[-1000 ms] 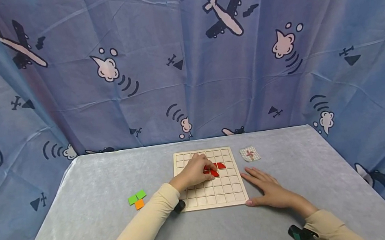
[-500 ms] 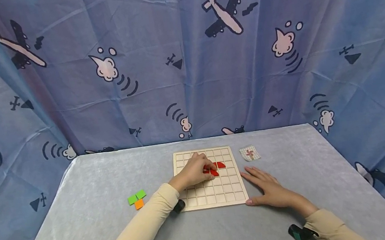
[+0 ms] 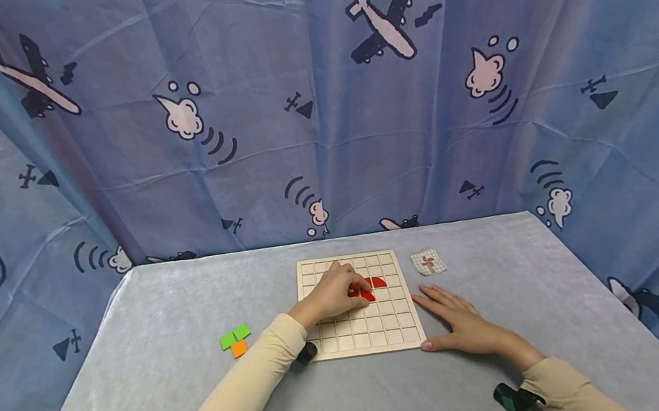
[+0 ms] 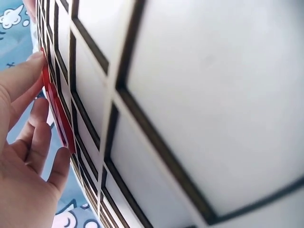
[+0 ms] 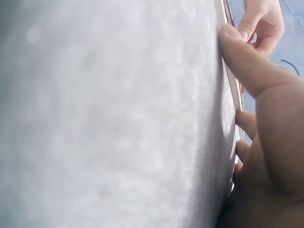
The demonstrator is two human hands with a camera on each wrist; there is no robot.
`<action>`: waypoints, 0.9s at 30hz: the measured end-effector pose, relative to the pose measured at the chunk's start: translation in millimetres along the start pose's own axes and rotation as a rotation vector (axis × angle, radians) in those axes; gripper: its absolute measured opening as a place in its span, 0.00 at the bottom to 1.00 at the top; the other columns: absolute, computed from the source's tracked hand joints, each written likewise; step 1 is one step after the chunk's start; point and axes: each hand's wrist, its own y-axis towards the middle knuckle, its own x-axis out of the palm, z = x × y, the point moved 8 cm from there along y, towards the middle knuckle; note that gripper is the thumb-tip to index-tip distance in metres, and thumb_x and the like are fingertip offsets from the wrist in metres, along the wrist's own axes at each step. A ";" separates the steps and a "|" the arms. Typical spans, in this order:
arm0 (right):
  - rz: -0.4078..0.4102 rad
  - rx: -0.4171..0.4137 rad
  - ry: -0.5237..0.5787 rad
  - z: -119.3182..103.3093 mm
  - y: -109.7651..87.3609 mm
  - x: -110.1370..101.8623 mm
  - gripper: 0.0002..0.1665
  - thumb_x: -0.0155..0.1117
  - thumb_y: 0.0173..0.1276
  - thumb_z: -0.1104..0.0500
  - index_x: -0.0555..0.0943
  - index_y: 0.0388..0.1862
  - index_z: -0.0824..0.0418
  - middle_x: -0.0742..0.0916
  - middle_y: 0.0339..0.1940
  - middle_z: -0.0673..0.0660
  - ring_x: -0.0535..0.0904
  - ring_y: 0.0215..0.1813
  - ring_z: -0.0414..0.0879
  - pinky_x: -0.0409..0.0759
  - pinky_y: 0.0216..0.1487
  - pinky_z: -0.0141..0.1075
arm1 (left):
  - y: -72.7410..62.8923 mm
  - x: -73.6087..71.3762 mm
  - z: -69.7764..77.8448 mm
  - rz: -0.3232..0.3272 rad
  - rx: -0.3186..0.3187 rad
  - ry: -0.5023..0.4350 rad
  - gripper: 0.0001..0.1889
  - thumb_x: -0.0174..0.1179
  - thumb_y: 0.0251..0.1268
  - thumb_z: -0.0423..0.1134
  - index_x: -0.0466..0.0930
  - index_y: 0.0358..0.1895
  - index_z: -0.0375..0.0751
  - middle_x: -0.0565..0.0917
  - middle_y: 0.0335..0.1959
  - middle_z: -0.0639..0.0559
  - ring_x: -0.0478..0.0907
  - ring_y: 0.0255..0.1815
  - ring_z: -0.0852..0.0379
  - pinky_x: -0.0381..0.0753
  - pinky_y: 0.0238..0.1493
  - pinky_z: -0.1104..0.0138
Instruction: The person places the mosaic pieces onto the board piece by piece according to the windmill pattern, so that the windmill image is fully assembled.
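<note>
A wooden grid board [image 3: 380, 339] lies on the table. My left hand [image 3: 329, 294] is over its middle, thumb and forefinger at a small red piece [image 4: 45, 76] in the grid; the fingers partly hide it. Close by on the board lie other red pieces with a curved edge, one of them a red quarter-round tile [image 3: 379, 282]. My right hand [image 3: 463, 324] lies with spread fingers along the board's right side, its thumb touching the near right corner and the fingertips on the edge and cloth.
Two green tiles [image 3: 241, 331] and an orange tile [image 3: 238, 348] lie left of the board. A small gridded card [image 3: 428, 262] with a red pinwheel-like figure is at the back right. A patterned blue curtain [image 3: 252, 104] hangs behind the table.
</note>
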 end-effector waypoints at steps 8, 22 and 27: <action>0.002 0.004 -0.001 -1.0 -0.1 -1.0 0.55 0.72 0.56 0.38 0.61 0.78 0.56 0.59 0.81 0.64 0.47 0.80 0.69 0.46 0.69 0.73 | -0.9 -0.8 -0.3 0.002 -0.009 0.001 0.11 0.71 0.58 0.45 0.89 0.44 0.50 0.82 0.38 0.52 0.66 0.40 0.59 0.62 0.43 0.69; 0.009 0.003 -0.012 1.2 -0.1 0.0 0.55 0.72 0.56 0.38 0.62 0.78 0.55 0.59 0.81 0.64 0.48 0.80 0.69 0.47 0.69 0.73 | 1.3 -0.5 -4.2 0.001 -0.023 0.045 0.11 0.71 0.59 0.46 0.89 0.44 0.52 0.83 0.38 0.54 0.66 0.40 0.59 0.63 0.42 0.69; 0.003 0.007 -0.007 0.2 0.0 -0.3 0.55 0.72 0.56 0.38 0.61 0.78 0.55 0.59 0.81 0.64 0.48 0.80 0.69 0.47 0.69 0.73 | 1.7 0.6 -0.6 -0.001 -0.005 0.035 0.10 0.70 0.59 0.44 0.89 0.44 0.50 0.82 0.36 0.53 0.66 0.38 0.59 0.62 0.41 0.69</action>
